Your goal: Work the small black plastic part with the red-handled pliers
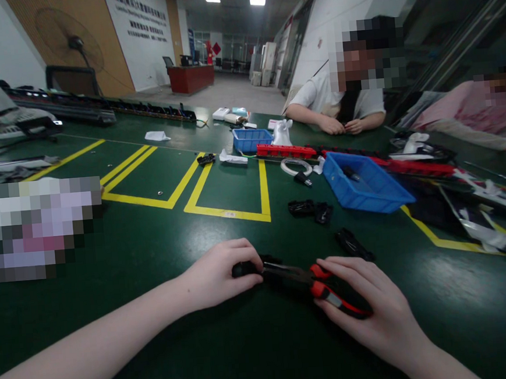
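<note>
My right hand [371, 303] is wrapped around a pair of pliers [320, 289] with red-and-black handles. Their dark jaws point left, towards my left hand [231, 270]. Its fingers are closed on a small black part [244, 268], whose exact kind I cannot make out. A slim shiny piece reaches from that part to the tips of the pliers; whether the jaws grip it is unclear. Beyond my right hand lies a black cable bundle [354, 244] on the green table [195, 351]. Farther off are more black bundled pieces [309, 209].
A blue bin [366, 183] stands at the right, and a smaller blue bin [252, 138] farther back. Red strips [285, 151] run between them. A coiled white cable [295, 167] lies nearby. Yellow tape [229, 215] marks the tabletop. Two people sit across at the right.
</note>
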A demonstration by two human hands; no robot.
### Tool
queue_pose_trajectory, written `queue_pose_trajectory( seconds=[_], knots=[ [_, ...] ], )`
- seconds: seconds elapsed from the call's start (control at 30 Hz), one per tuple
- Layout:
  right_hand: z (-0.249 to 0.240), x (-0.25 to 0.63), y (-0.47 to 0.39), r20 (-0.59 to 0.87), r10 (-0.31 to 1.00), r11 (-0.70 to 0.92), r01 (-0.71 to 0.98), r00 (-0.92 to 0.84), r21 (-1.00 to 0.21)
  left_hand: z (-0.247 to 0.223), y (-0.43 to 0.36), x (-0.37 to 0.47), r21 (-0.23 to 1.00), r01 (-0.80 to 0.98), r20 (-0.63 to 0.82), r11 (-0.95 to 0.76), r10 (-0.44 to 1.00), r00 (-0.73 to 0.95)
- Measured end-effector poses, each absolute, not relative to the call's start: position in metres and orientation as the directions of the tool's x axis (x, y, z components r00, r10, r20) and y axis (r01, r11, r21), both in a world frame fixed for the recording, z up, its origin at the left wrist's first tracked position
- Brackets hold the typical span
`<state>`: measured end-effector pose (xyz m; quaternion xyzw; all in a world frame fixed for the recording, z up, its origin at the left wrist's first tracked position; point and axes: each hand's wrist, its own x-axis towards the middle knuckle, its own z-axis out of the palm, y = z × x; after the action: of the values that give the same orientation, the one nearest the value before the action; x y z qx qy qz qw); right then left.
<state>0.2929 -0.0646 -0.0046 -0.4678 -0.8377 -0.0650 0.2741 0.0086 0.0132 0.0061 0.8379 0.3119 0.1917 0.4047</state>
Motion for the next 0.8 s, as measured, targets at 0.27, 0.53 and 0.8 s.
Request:
queue_pose_trajectory(
  seconds=[0.27,0.53,0.8],
  knots=[
    [-0.0044,0.2929,-0.0649,0.527,0.719,0.576,0.813,-0.453,-0.088,0.001,0.0163,0.0084,0.792,0.361,0.086,-0.492,0.676,0.732],
    [-0.0034,0.2921,-0.0639,0.528,0.699,0.591,0.805,-0.483,-0.045,0.0022,0.0158,0.0081,0.781,0.358,0.098,-0.512,0.666,0.739],
    [-0.0033,0.294,-0.0643,0.508,0.699,0.596,0.802,-0.504,-0.024,0.0032,0.0161,0.0086,0.781,0.356,0.102,-0.514,0.666,0.739]
  ],
)
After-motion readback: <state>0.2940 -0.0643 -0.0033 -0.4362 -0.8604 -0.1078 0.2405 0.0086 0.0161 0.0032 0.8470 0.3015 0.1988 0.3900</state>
